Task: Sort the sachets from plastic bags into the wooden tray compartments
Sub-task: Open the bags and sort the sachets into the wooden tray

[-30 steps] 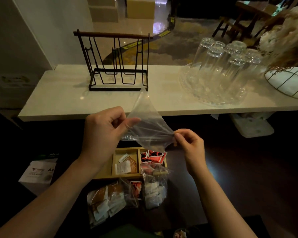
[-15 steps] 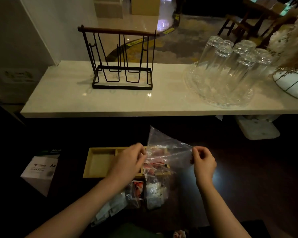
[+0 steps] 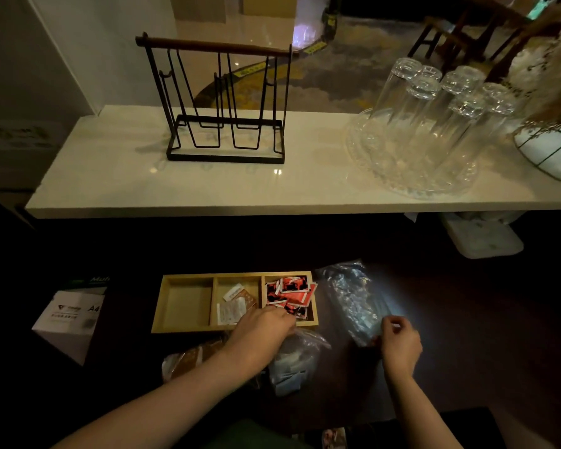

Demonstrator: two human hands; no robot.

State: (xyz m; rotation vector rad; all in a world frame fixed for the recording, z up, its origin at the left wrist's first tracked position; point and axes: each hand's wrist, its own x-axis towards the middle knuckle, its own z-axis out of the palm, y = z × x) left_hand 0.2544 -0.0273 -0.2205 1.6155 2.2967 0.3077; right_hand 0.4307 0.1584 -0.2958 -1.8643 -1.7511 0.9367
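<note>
Sitting on dark tabletop, left to right: white A4 paper box (image 3: 72, 319) toward left edge; wooden tray (image 3: 188, 327), left compartment bare, middle one holding white and brown sachets (image 3: 235, 306), right one heaped with red sachets (image 3: 290, 293). Left hand (image 3: 261, 332) curled palm-down over tray's near rim, grip hidden. Filled plastic bags (image 3: 292, 361) along near edge under left forearm. Right hand (image 3: 399, 341) pinching near end of empty plastic bag (image 3: 350, 296), lying flat just right of tray.

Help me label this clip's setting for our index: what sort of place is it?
Likely a hotel or café service counter: upturned drinking glasses on a glass tray on the marble counter, a wooden tray of drink sachets, and lounge chairs beyond.
</note>
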